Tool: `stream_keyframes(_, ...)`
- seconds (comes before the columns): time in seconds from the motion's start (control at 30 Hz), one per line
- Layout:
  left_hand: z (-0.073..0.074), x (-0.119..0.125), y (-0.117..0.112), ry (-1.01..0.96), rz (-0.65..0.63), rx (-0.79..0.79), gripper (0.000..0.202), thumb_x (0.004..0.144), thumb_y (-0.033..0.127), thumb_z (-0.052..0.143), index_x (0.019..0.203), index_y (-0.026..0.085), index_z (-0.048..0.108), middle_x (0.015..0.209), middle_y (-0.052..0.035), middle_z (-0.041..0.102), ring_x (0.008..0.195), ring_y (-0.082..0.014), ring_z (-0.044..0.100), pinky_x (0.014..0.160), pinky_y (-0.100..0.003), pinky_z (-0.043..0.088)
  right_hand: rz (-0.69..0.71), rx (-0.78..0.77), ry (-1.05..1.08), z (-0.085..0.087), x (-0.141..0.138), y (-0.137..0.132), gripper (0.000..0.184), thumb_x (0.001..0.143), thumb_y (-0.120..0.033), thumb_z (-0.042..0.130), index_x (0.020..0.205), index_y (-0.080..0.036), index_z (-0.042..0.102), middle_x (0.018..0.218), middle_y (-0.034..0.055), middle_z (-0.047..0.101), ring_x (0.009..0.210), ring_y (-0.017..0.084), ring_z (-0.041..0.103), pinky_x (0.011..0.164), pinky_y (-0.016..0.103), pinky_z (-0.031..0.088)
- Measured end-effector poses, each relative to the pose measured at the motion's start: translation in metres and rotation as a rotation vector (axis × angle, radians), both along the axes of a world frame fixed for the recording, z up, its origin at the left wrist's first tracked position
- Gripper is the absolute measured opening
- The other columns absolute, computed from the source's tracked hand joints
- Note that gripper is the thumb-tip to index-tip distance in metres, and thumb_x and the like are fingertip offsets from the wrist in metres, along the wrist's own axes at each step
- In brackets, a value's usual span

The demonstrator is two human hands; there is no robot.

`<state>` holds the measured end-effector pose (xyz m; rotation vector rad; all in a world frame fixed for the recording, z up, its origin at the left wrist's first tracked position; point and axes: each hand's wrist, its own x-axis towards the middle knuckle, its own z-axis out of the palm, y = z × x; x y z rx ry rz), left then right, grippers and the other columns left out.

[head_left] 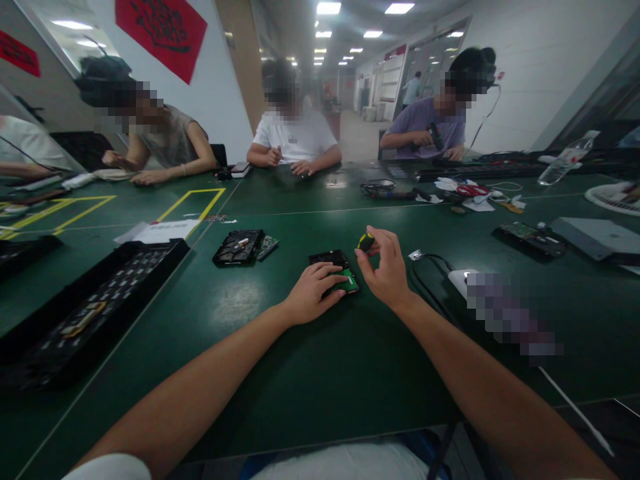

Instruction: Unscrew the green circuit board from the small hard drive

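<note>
A hard drive (pixel 350 283) with a green circuit board and black casing lies on the table in front of me. My left hand (pixel 315 293) holds it down, fingers over the board and thumb along the near edge. Just right of the drive, my right hand (pixel 385 270) is raised, pinching a small yellow-and-black screwdriver (pixel 365 241) by its handle. The screwdriver's tip cannot be made out. Farther left lie a black drive casing (pixel 238 247) and a loose circuit board (pixel 267 247) beside it.
A long black tray (pixel 95 310) stands at left. To the right are a phone (pixel 500 310) with a cable, another drive (pixel 531 239), a grey box (pixel 597 240) and a bottle (pixel 567 159). Several people sit across the green table (pixel 320 380).
</note>
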<state>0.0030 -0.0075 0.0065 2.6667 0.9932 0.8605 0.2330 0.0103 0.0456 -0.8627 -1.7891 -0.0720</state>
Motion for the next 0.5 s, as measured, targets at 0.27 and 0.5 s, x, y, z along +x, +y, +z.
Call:
stream_keyframes(0.27, -0.0011, -0.0001, 0.0005, 0.009, 0.006, 0.005, 0.037, 0.100, 0.040, 0.063, 0.135, 0.029, 0.065, 0.144, -0.0084, 0.062, 0.138, -0.0327, 0.052, 0.114, -0.059, 0.043, 0.001, 0.023, -0.003, 0.0012, -0.0001, -0.0007, 0.056, 0.098, -0.024, 0.062, 0.150, -0.030, 0.042, 0.134, 0.0124, 0.055, 0.106, 0.024, 0.064, 0.082, 0.043, 0.066)
stream_keyframes(0.5, -0.0017, 0.0001, 0.0008, -0.001, 0.003, 0.004, 0.037, 0.099, 0.040, 0.064, 0.135, 0.030, 0.066, 0.143, -0.0084, 0.063, 0.138, -0.0325, 0.052, 0.115, -0.058, 0.043, -0.002, 0.010, 0.002, 0.0001, -0.0002, -0.0004, 0.056, 0.098, -0.026, 0.061, 0.150, -0.031, 0.041, 0.134, 0.0125, 0.055, 0.110, 0.025, 0.062, 0.082, 0.044, 0.067)
